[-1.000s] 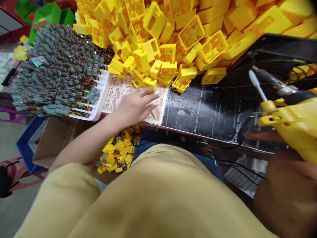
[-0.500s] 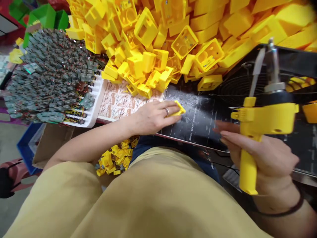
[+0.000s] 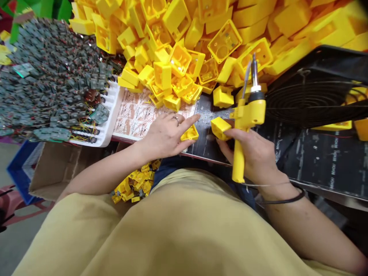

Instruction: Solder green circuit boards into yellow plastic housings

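Observation:
My left hand (image 3: 166,134) rests at the bench edge, thumb and fingers around a small open yellow plastic housing (image 3: 190,133) lying on the black bench mat. Part of that housing is hidden by the fingers. In my right hand (image 3: 254,155) is a yellow soldering gun (image 3: 249,114), its metal tip and thin feed tube pointing up. The thumb and fingertips of the same hand also pinch a small yellow box (image 3: 220,127), just right of my left hand and apart from it.
Yellow housings (image 3: 178,57) are heaped along the back. Wired green circuit boards (image 3: 57,84) crowd a white foam tray (image 3: 110,124) at left. A black fan (image 3: 304,101) stands at right. Below the bench lie more yellow parts (image 3: 135,184), a cardboard box (image 3: 54,168) and a blue crate (image 3: 21,172).
My right hand has come left with the soldering gun and now pinches a yellow box too. My left hand has shifted slightly left with its yellow piece; the view has moved a little.

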